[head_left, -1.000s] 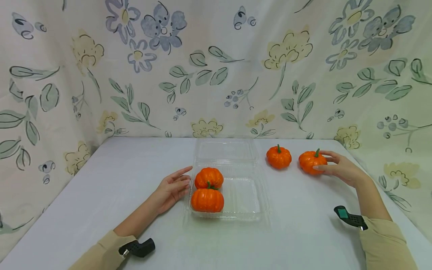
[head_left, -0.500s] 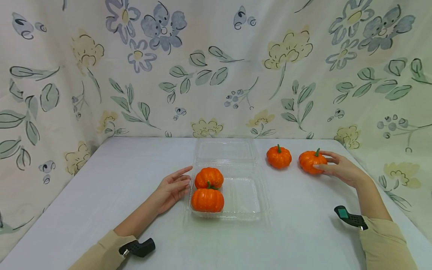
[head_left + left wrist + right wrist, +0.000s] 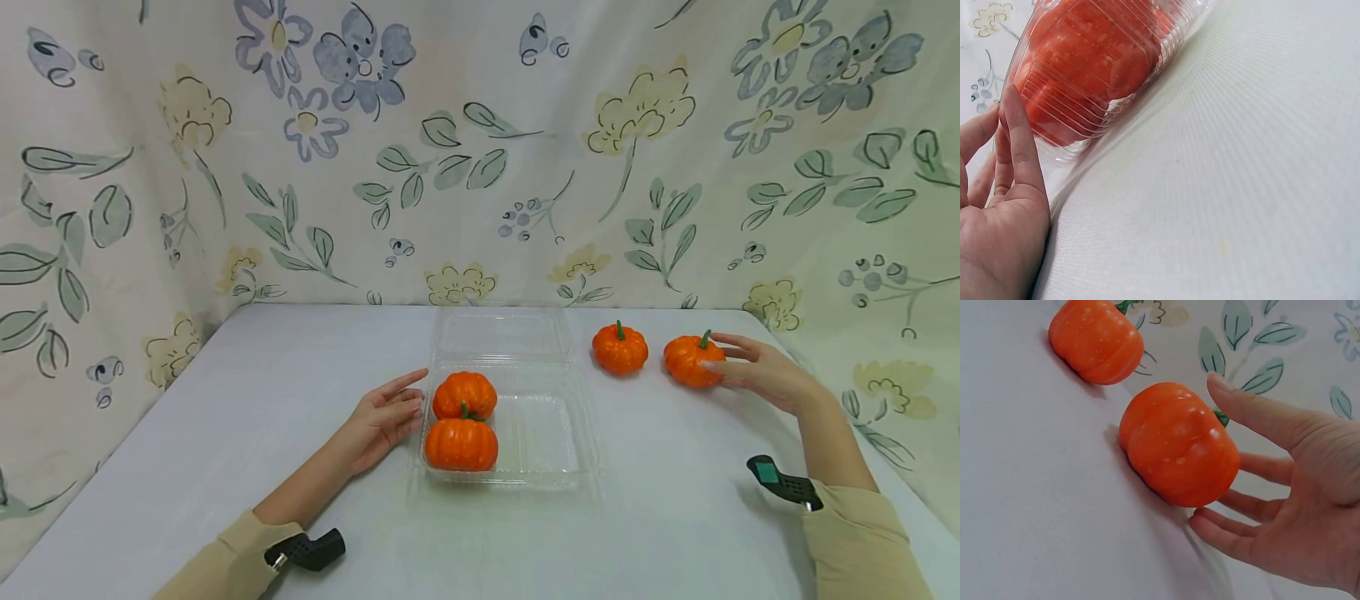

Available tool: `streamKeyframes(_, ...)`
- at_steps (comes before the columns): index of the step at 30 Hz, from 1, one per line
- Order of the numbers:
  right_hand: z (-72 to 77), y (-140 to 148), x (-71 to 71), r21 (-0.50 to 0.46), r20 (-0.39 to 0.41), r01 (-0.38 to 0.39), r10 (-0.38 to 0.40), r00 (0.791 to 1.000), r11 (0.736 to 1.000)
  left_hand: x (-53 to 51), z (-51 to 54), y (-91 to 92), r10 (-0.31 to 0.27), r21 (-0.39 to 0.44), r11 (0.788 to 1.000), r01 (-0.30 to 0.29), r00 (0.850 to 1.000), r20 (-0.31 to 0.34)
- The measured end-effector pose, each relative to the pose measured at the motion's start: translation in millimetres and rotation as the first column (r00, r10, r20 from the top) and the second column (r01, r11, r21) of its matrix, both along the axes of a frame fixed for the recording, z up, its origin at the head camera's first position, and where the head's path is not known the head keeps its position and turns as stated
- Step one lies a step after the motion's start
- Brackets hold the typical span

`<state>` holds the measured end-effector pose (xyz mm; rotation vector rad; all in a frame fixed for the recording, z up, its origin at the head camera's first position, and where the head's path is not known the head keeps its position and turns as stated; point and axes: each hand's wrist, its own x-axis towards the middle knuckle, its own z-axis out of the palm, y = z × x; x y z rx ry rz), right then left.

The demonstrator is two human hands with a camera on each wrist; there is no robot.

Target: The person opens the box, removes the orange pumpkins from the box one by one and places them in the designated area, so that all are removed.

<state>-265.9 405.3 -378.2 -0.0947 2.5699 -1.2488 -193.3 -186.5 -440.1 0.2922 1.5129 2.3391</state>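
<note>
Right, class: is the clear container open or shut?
Open: the lid of the clear container lies back on the far side, leaving the two pumpkins inside uncovered.

The clear plastic box [image 3: 536, 435], lid [image 3: 501, 335] open toward twelve o'clock, holds two orange pumpkins [image 3: 461, 447] at its nine o'clock side; two matching pumpkins [image 3: 620, 352] sit stem-up outside, at two o'clock.
</note>
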Motion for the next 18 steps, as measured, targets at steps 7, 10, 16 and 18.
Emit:
streamKeyframes(7, 6.7, 2, 2.9, 0.001, -0.045, 0.008, -0.008, 0.999, 1.0, 0.2, 0.3, 0.0, -0.002, 0.001, 1.0, 0.002, 1.0, 0.001)
streamKeyframes(10, 10.9, 2, 3.9, 0.0, -0.06, 0.007, -0.007, 0.998, 1.0, 0.2, 0.5, 0.0, 0.001, 0.0, 1.0, -0.001, 1.0, 0.002)
streamKeyframes(16, 19.1, 1, 5.2, 0.026, -0.093, 0.024, -0.022, 0.995, 0.999, 0.2, 1.2, 0.4, 0.006, -0.004, 1.0, -0.006, 1.0, 0.005)
streamKeyframes(18, 22.5, -1, 6.2, 0.033, -0.106, 0.028, -0.024, 0.994, 0.999, 0.2, 1.4, 0.6, 0.006, -0.004, 1.0, -0.006, 1.0, 0.005)
